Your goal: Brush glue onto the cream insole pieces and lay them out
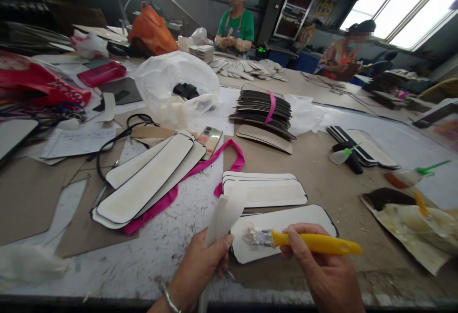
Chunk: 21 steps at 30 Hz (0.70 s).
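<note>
**A:** What have your hands got hold of?

**B:** Your right hand point(322, 270), low right of centre in the frame, is closed around a brush point(304, 240) with a yellow handle. Thumb and fingers wrap the handle near the metal band, and the bristles point left, over the near end of a white panel point(286, 229) lying flat on the table point(171, 251).

**A:** And the left?

**B:** Your left hand point(200, 267), at lower centre, pinches a pale strip point(223, 215) between thumb and fingers. The strip stands up out of your grip and leans a little to the right, its top just left of the panel. There is a bracelet point(170, 298) on that wrist.

**A:** What lies around them?

**B:** Just above the panel sits a small stack point(265, 190) of similar white pieces. To the left of centre, longer white pieces point(150, 182) lie fanned across a pink ribbon point(232, 158), with a phone point(209, 140) at their upper end. Above centre is a dark pile point(263, 108) bound by a pink band, and a clear bag point(171, 84) beside it to the left. At right, glue bottles point(411, 175) with green nozzles lie on their sides.

**A:** Anyone else?

**B:** Two people stand at the far end of the table, upper centre and upper right.
</note>
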Tool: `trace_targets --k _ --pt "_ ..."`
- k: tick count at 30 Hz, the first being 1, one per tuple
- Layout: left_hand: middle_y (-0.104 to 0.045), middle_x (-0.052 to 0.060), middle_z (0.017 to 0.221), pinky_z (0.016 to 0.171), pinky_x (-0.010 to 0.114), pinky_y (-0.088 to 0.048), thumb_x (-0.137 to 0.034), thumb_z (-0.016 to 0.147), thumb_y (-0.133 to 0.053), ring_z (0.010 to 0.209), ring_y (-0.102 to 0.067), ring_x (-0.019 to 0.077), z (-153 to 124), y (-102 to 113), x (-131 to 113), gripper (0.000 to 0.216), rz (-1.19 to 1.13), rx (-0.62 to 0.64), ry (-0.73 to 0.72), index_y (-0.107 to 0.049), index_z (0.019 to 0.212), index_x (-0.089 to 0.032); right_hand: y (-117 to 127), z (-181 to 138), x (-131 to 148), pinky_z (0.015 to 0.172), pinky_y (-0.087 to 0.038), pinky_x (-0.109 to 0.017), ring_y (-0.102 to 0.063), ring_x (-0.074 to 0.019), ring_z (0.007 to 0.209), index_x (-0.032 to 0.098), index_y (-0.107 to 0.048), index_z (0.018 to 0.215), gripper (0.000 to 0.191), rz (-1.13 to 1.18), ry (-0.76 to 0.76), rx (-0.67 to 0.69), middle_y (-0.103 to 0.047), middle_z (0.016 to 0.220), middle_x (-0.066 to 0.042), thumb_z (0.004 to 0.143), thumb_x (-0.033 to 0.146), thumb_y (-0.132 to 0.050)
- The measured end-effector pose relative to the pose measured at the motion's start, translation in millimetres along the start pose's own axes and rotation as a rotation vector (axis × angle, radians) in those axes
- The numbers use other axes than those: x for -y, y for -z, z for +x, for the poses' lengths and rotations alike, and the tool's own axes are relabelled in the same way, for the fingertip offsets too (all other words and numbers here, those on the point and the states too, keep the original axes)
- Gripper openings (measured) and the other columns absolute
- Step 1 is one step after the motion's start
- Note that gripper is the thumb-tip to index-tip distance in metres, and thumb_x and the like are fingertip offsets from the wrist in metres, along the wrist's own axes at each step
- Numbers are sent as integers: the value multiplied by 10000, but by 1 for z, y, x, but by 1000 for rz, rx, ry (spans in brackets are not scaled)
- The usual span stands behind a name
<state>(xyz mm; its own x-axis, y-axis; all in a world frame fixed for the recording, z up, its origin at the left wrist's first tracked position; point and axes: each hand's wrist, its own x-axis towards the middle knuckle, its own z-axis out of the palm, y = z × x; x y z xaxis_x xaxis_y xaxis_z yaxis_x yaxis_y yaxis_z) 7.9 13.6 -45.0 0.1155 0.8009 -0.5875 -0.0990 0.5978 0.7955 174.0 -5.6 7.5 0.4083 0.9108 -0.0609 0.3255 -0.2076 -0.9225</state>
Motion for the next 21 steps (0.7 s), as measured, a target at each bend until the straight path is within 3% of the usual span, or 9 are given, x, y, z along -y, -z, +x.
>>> trace_targets --k 6,14,21 --pt "-495 -49 377 377 199 -315 -352 650 -601 350 -406 77 -3 -3 -1 230 18 -45 -10 -506 560 -162 1 1 -12 525 -474 -238 -586 -149 553 209 -551 773 219 -46 71 43 -576 615 12 738 424 -556" --pt "-494 -33 321 344 203 -301 -409 573 -629 299 -388 79 3 -5 8 291 51 -136 -53 -507 497 -157 60 31 -36 590 -491 -298 -611 -190 616 179 -567 773 217 -514 420 -152 -614 672 -46 783 384 -494" --pt "-479 -30 296 337 219 -296 -471 526 -661 287 -376 88 3 -5 11 351 65 -174 -54 -508 461 -161 85 43 -42 660 -485 -291 -602 -172 681 180 -548 809 146 -707 669 -242 -601 723 -47 826 293 -457"
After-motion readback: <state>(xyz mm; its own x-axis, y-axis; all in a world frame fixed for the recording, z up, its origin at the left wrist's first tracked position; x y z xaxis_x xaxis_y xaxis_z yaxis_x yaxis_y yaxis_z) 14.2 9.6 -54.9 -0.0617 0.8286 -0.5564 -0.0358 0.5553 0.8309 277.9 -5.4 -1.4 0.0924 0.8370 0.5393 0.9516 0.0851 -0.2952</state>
